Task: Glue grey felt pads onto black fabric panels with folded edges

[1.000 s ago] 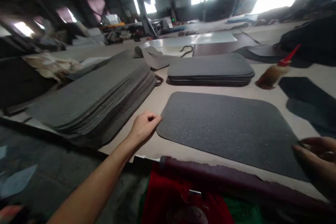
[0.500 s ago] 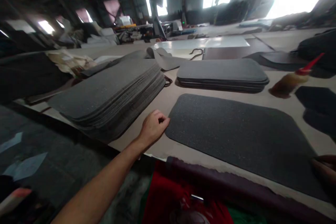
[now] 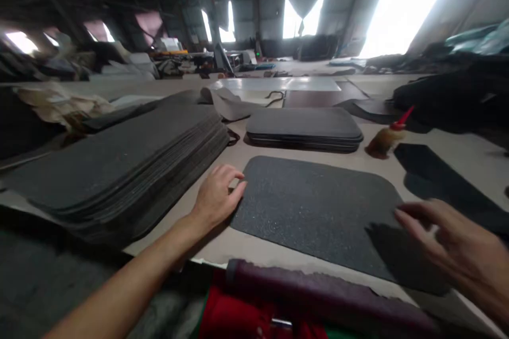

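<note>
A single dark grey mat with rounded corners lies flat on the table in front of me. My left hand rests at its left edge, fingers curled and touching the mat's rim. My right hand hovers over the mat's right end with fingers spread and nothing in them; it is blurred by motion. A thick pile of the same grey mats lies to the left of my left hand.
A lower stack of mats sits behind the single one. A glue bottle with a red tip lies on its side to the right, next to a black sheet. A purple strip runs along the table's near edge.
My right hand has come in over the mat's right end, fingers now spread. My left hand has stayed at the left edge. The view has tilted up a little.
</note>
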`<action>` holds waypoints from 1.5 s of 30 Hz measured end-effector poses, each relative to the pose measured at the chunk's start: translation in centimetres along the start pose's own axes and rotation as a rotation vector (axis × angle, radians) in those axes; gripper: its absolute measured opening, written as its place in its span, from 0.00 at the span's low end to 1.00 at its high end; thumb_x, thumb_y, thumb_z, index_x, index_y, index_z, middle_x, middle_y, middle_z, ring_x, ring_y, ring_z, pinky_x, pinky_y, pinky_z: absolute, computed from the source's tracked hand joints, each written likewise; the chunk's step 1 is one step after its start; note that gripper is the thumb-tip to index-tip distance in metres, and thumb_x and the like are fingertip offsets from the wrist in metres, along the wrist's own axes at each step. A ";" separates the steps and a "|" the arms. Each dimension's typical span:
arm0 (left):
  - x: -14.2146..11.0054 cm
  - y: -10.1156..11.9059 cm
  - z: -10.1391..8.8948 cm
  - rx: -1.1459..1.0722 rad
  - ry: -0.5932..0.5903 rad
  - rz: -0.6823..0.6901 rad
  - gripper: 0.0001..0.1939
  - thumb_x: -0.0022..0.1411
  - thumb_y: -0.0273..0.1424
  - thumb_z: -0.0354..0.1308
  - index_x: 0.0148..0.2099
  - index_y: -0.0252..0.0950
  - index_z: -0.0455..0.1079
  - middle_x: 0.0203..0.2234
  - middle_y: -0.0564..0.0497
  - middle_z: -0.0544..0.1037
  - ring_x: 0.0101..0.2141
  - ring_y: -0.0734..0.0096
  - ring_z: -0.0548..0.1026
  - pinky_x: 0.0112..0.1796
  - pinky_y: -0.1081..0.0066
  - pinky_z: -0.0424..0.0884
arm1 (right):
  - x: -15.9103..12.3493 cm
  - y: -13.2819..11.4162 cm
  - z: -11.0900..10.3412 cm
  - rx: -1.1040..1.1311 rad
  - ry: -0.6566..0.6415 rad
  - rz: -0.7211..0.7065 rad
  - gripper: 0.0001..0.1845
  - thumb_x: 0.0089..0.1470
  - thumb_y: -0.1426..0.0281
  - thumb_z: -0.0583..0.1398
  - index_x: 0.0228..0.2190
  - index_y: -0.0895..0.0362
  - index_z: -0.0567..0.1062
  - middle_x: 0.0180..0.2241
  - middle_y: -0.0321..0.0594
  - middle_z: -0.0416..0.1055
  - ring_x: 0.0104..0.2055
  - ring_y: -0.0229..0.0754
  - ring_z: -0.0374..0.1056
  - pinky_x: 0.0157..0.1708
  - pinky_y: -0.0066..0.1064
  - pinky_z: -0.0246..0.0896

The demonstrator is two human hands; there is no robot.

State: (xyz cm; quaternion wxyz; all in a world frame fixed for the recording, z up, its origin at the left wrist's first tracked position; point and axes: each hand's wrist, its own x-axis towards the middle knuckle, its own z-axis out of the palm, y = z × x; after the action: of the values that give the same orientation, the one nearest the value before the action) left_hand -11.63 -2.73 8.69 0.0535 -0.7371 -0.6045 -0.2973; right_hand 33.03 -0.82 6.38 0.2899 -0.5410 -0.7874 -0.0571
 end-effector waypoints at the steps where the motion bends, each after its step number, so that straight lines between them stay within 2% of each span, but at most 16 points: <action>1: 1.0 0.7 0.5 -0.014 -0.065 0.080 0.07 0.68 0.33 0.55 0.44 0.37 0.72 0.43 0.47 0.76 0.48 0.60 0.72 0.53 0.60 0.68 | 1.3 -2.2 0.4 0.004 -0.040 -0.062 0.29 0.65 0.42 0.47 0.38 0.49 0.75 0.39 0.46 0.76 0.34 0.49 0.73 0.29 0.41 0.68; 4: 3.5 2.7 3.2 -0.036 -0.247 0.279 0.12 0.67 0.36 0.60 0.50 0.40 0.73 0.53 0.50 0.75 0.56 0.62 0.69 0.59 0.62 0.65 | 4.6 -8.1 2.9 0.065 -0.208 -0.229 0.26 0.70 0.52 0.47 0.50 0.56 0.73 0.52 0.49 0.72 0.51 0.50 0.71 0.49 0.43 0.70; 6: 4.3 3.3 5.2 -0.023 -0.314 0.327 0.21 0.66 0.40 0.61 0.58 0.40 0.70 0.60 0.47 0.70 0.63 0.55 0.63 0.63 0.54 0.61 | 6.0 -10.5 5.1 0.110 -0.296 -0.352 0.26 0.70 0.56 0.50 0.57 0.61 0.70 0.60 0.51 0.66 0.61 0.50 0.62 0.61 0.42 0.60; 9: 4.2 3.1 7.4 0.009 -0.362 0.297 0.28 0.69 0.44 0.55 0.65 0.37 0.63 0.65 0.42 0.64 0.65 0.43 0.58 0.63 0.38 0.57 | 7.0 -11.6 7.7 0.102 -0.400 -0.391 0.34 0.69 0.53 0.51 0.64 0.64 0.63 0.67 0.52 0.56 0.69 0.54 0.50 0.67 0.47 0.49; 11: 4.0 2.4 8.1 0.051 -0.398 0.262 0.29 0.70 0.48 0.50 0.67 0.42 0.61 0.67 0.47 0.60 0.67 0.44 0.55 0.63 0.36 0.54 | 7.2 -11.0 8.4 0.067 -0.448 -0.315 0.39 0.68 0.48 0.49 0.66 0.63 0.60 0.69 0.52 0.52 0.70 0.57 0.47 0.68 0.52 0.45; 14: 3.8 1.9 8.1 0.120 -0.439 0.227 0.30 0.70 0.51 0.46 0.69 0.48 0.57 0.69 0.54 0.55 0.69 0.49 0.50 0.65 0.39 0.51 | 7.0 -9.1 8.3 -0.026 -0.450 -0.135 0.45 0.66 0.43 0.46 0.68 0.65 0.58 0.70 0.54 0.48 0.72 0.60 0.42 0.68 0.56 0.40; 18: 3.9 2.0 7.9 0.134 -0.448 0.198 0.30 0.70 0.53 0.45 0.69 0.50 0.56 0.69 0.55 0.55 0.69 0.45 0.49 0.64 0.35 0.51 | 6.1 -5.4 7.4 -0.168 -0.433 0.071 0.51 0.64 0.39 0.43 0.68 0.69 0.56 0.70 0.61 0.45 0.72 0.65 0.39 0.68 0.56 0.39; 22: 3.8 2.0 8.1 0.115 -0.438 0.198 0.30 0.70 0.51 0.46 0.69 0.50 0.57 0.69 0.54 0.56 0.69 0.44 0.50 0.63 0.34 0.51 | 5.1 -2.2 7.0 -0.251 -0.424 0.135 0.55 0.64 0.38 0.42 0.67 0.76 0.55 0.69 0.67 0.45 0.72 0.64 0.40 0.69 0.50 0.39; 27: 3.6 1.8 8.2 0.108 -0.420 0.198 0.30 0.70 0.51 0.45 0.69 0.49 0.57 0.69 0.55 0.55 0.69 0.44 0.49 0.64 0.34 0.50 | 5.2 0.4 6.3 -0.277 -0.437 0.186 0.55 0.63 0.38 0.43 0.66 0.78 0.56 0.68 0.68 0.46 0.72 0.61 0.41 0.69 0.47 0.38; 30: 3.6 1.9 8.2 0.120 -0.421 0.203 0.29 0.70 0.51 0.46 0.69 0.49 0.58 0.69 0.54 0.55 0.69 0.44 0.49 0.64 0.35 0.50 | 6.0 0.5 5.8 -0.314 -0.435 0.277 0.52 0.65 0.42 0.44 0.63 0.79 0.60 0.66 0.71 0.50 0.70 0.64 0.46 0.67 0.49 0.43; 32: 3.6 2.0 8.2 0.126 -0.423 0.208 0.29 0.70 0.50 0.46 0.68 0.49 0.59 0.69 0.54 0.56 0.68 0.44 0.50 0.63 0.35 0.51 | 6.6 -0.7 5.7 -0.325 -0.394 0.290 0.51 0.65 0.43 0.44 0.63 0.80 0.59 0.66 0.73 0.49 0.70 0.66 0.44 0.67 0.51 0.41; 35: 3.6 1.8 8.3 0.145 -0.414 0.212 0.29 0.69 0.50 0.46 0.68 0.49 0.59 0.69 0.54 0.56 0.68 0.44 0.50 0.64 0.36 0.51 | 7.5 -3.6 6.5 -0.196 -0.381 0.104 0.51 0.66 0.42 0.44 0.67 0.76 0.54 0.69 0.67 0.43 0.73 0.62 0.36 0.69 0.50 0.35; 37: 3.7 1.6 8.4 0.157 -0.411 0.214 0.29 0.69 0.50 0.45 0.69 0.49 0.58 0.69 0.55 0.56 0.68 0.45 0.50 0.64 0.36 0.51 | 8.1 -4.9 7.3 -0.072 -0.436 0.009 0.51 0.65 0.41 0.44 0.68 0.73 0.53 0.70 0.64 0.43 0.73 0.60 0.37 0.69 0.48 0.36; 38: 3.7 1.5 8.4 0.161 -0.410 0.215 0.30 0.69 0.51 0.45 0.69 0.50 0.58 0.69 0.55 0.56 0.68 0.45 0.51 0.64 0.36 0.51 | 8.4 -5.0 7.6 -0.042 -0.458 0.011 0.51 0.65 0.41 0.44 0.68 0.72 0.54 0.70 0.63 0.44 0.72 0.60 0.39 0.69 0.47 0.37; 42: 3.9 1.4 8.5 0.177 -0.411 0.223 0.30 0.69 0.51 0.43 0.69 0.50 0.58 0.69 0.56 0.55 0.68 0.46 0.51 0.64 0.37 0.52 | 9.7 -2.7 7.9 -0.119 -0.439 0.208 0.51 0.65 0.43 0.49 0.65 0.79 0.55 0.68 0.70 0.46 0.71 0.63 0.41 0.69 0.47 0.38; 45: 4.0 1.6 8.5 0.186 -0.415 0.223 0.30 0.69 0.51 0.43 0.69 0.50 0.58 0.69 0.56 0.56 0.68 0.46 0.51 0.64 0.37 0.53 | 9.9 -1.7 7.1 -0.166 -0.406 0.317 0.47 0.67 0.48 0.49 0.63 0.83 0.58 0.66 0.76 0.49 0.70 0.68 0.43 0.68 0.53 0.38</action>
State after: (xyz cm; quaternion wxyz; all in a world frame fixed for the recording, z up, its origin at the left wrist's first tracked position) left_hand -6.65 4.01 4.15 0.0285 -0.8363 -0.5424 -0.0749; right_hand 26.30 9.46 6.02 0.0857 -0.6797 -0.7277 0.0342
